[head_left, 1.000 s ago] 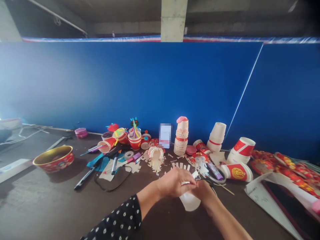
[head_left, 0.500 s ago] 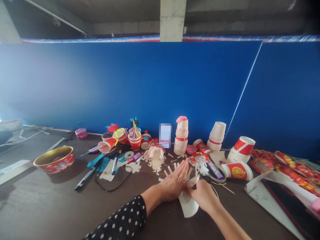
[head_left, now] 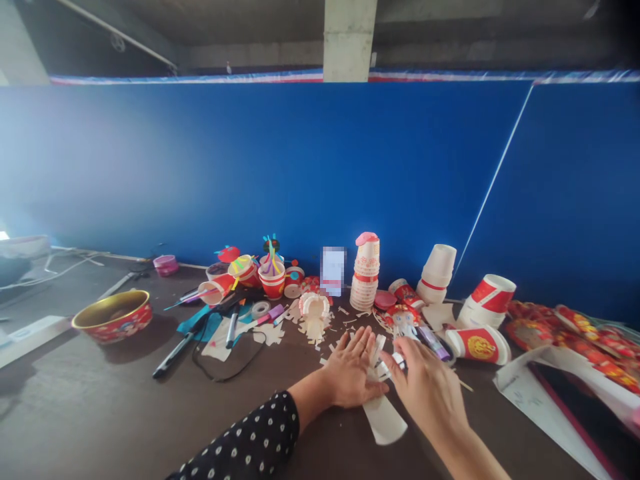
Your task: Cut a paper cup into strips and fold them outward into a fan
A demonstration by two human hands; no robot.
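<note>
Red-and-white cups [head_left: 273,288] held colourful strips [head_left: 271,268]. Your left hand [head_left: 353,377] lay flat, grip wide, over white paper [head_left: 385,421]; your right hand [head_left: 430,383] curled alongside, its grip unclear.

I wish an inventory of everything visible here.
Cut paper: one, white, front centre
Scraps: many, white, centre
Tall cup stack: one, white, red, centre
Other cup stacks: two, white, red, right
Gold-printed cup: one, red, right
Decorated cups: several, red, centre left
Figure: one, red, white, centre right
Tube: one, purple, centre right
Tape roll: one, pale, centre left
Pen-like tools: several, dark, left
Bowl: one, red, gold, left
Tub: one, pink, rear left
Flat device: one, black, front right
Packets: several, red, far right
Table: one, brown, below
Partition: one, blue, rear
Sleeve: one, dotted black, left
Left hand: one, bare, over cut paper
Right hand: one, bare, beside it
</note>
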